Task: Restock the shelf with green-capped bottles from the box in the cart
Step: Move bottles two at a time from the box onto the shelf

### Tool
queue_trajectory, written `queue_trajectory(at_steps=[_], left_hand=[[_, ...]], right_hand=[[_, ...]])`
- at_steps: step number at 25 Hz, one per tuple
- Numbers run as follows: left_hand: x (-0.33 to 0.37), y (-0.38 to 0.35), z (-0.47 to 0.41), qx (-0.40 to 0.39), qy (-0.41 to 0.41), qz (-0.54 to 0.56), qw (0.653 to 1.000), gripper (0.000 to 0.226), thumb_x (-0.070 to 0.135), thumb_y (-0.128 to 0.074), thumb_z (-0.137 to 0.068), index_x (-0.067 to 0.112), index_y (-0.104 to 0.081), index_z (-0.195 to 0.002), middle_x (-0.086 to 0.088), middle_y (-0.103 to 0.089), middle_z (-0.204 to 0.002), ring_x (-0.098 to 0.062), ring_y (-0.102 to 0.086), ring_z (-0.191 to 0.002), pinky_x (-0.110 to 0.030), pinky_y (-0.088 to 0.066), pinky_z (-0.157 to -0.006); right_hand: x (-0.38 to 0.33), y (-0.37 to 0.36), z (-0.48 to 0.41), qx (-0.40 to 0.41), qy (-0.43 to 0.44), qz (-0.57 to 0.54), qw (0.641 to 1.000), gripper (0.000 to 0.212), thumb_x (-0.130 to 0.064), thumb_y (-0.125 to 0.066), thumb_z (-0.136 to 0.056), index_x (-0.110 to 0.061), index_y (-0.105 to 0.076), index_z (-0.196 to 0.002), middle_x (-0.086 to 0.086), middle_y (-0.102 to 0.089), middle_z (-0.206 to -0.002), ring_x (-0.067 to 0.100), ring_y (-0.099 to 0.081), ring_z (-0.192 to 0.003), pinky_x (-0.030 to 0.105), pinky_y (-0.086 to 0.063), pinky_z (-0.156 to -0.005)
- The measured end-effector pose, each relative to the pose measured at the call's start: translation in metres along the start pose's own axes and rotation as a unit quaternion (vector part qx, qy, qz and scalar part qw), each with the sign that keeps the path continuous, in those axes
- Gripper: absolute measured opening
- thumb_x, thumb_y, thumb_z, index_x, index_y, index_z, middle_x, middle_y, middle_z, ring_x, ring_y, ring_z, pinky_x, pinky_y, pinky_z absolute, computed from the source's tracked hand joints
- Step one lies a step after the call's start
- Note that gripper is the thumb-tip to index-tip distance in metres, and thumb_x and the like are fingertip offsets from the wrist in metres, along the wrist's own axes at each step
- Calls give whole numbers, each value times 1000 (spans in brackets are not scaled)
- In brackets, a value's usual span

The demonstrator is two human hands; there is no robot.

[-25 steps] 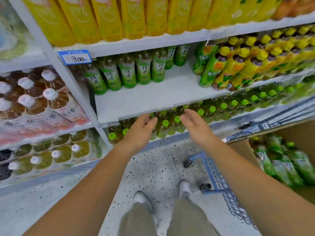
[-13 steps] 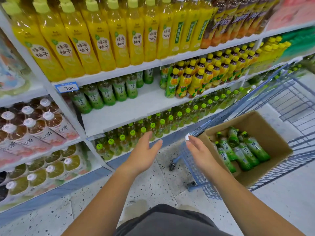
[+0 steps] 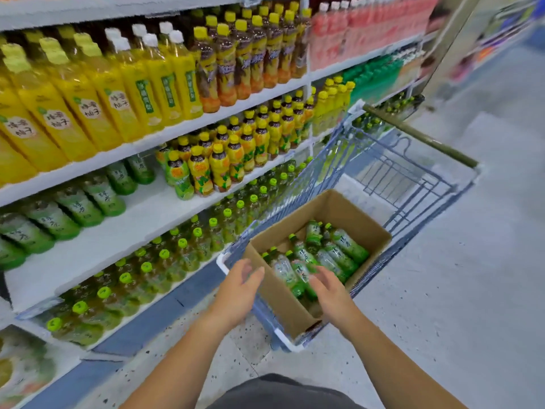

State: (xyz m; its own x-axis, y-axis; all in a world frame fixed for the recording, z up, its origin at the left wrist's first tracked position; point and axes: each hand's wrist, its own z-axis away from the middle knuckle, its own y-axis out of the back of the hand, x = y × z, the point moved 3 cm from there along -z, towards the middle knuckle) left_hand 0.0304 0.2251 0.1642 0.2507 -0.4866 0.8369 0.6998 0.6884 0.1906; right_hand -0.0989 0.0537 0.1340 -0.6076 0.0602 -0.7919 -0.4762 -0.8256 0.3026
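Observation:
A brown cardboard box sits in a blue wire cart and holds several green-capped bottles lying on their sides. My left hand hovers open over the box's near-left corner, holding nothing. My right hand is open just above the nearest bottles in the box, fingers spread, not gripping any. On the white shelf to the left, a row of matching green-labelled bottles stands at the back, with bare shelf surface in front of them.
Yellow-capped bottles fill the right part of the same shelf. Green-capped bottles crowd the shelf below. Tall yellow bottles stand above. The cart handle points away. Speckled floor lies to the right.
The view swung right from the shelf toward the cart. Both hands moved from the lower shelf edge over to the box, with the right hand now above the bottles.

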Motion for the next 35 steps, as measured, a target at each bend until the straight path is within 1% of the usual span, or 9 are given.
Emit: queue_trajectory(at_steps=[4, 10, 15, 19, 22, 26, 29, 32, 35], left_hand=[[20, -57, -19, -18, 24, -4, 1000, 59, 45, -44, -104, 21, -28, -155, 5, -38, -155, -18, -42, -138, -24, -39, -88], [24, -93, -50, -41, 74, 2, 996, 63, 50, -45, -102, 22, -27, -156, 3, -40, -154, -18, -43, -136, -41, -36, -113], [22, -110, -108, -88, 100, -12, 991, 59, 46, -45, -103, 22, -28, -155, 1, -41, -152, -18, -43, -132, -31, -33, -100], [20, -117, -167, -103, 105, -52, 988, 60, 46, -46, -102, 22, -30, -155, 2, -41, -153, -18, -47, -130, -33, -37, -100], [17, -122, -215, -106, 93, -95, 986, 59, 46, -45, -103, 20, -30, -154, 1, -44, -150, -5, -53, -103, -26, -39, -82], [-6, -141, -290, -99, 102, -166, 976, 62, 52, -42, -101, 21, -29, -154, 1, -44, -151, -22, -52, -125, -35, -42, -99], [-25, -167, -344, -93, 106, -182, 973, 63, 51, -45, -100, 19, -33, -153, -1, -45, -150, -23, -49, -131, -36, -39, -107], [-41, -198, -397, -81, 70, -218, 970, 63, 57, -47, -93, 22, -45, -146, 2, -55, -141, -22, -53, -126, -38, -40, -108], [-54, -230, -442, -75, 56, -258, 962, 56, 53, -47, -93, 19, -51, -136, 2, -62, -115, -21, -58, -103, -36, -46, -96]], right_hand=[[20, 51, -14, 9, -21, -13, 1000, 56, -37, -47, -103, -22, -31, -155, 2, -37, -157, 20, -39, -141, 32, -35, -108], [33, 79, -37, 30, -40, -13, 999, 54, -39, -48, -102, -26, -33, -153, -1, -44, -152, 18, -44, -137, 35, -38, -109], [37, 84, -70, 63, -78, -12, 995, 53, -35, -50, -102, -22, -35, -151, 0, -45, -150, 17, -44, -136, 27, -36, -103], [45, 94, -117, 72, -93, 19, 993, 55, -36, -50, -102, -22, -33, -152, -2, -43, -151, 16, -41, -139, 32, -35, -112], [57, 107, -166, 71, -93, 73, 990, 60, -44, -50, -100, -23, -32, -153, -3, -42, -154, 16, -40, -140, 41, -35, -116], [80, 136, -242, 65, -115, 196, 972, 61, -45, -50, -98, -17, -36, -151, 6, -51, -145, 25, -51, -131, 41, -43, -108], [93, 157, -299, 41, -121, 261, 957, 58, -45, -50, -97, -16, -41, -146, 7, -56, -139, 27, -56, -123, 40, -46, -104], [115, 172, -353, 17, -110, 337, 935, 57, -43, -50, -97, -13, -41, -145, 10, -49, -145, 30, -49, -131, 42, -41, -109], [135, 182, -398, -4, -101, 402, 910, 52, -41, -52, -95, -11, -47, -137, 14, -55, -137, 34, -53, -124, 42, -44, -104]])
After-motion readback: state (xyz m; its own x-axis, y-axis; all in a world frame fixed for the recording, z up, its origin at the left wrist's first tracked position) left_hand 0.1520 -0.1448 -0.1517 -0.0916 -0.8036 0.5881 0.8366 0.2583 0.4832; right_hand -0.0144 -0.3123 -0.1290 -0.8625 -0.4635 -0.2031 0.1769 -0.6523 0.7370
